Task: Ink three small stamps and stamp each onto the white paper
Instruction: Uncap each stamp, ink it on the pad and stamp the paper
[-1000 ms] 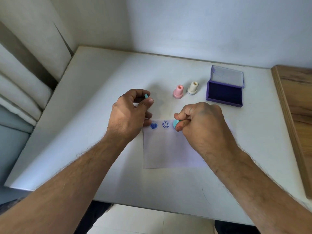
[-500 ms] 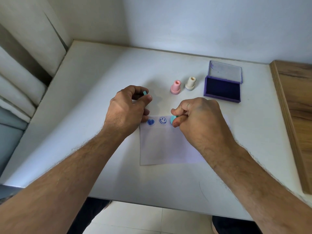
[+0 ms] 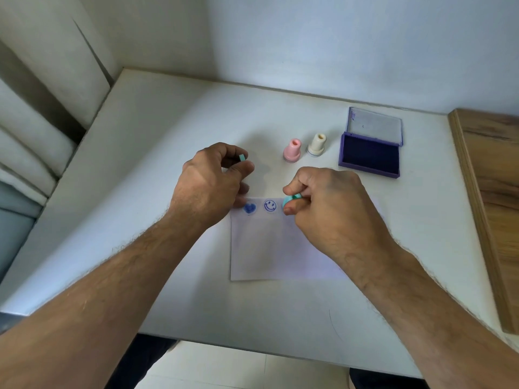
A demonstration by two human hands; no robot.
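You are on the third stamp: your right hand pinches the teal stamp between thumb and forefinger, its face down at the paper's far edge, just right of the smiley print. Whether the face is touching the sheet or a hair above it cannot be told, since your fingers hide the contact. Left of the smiley sits the heart print, so two marks look done. Your left hand pins the paper's far left corner with its lower fingers while thumb and forefinger nip a small teal cap (likely this stamp's cover). Beyond the paper stand the pink stamp and the cream stamp, upright on the bench, with the open ink pad to their right. The next move, by my reading, calls for a firm, straight press, then a clean vertical lift so the print does not smear, keeping the paper held until the stamp is clear.
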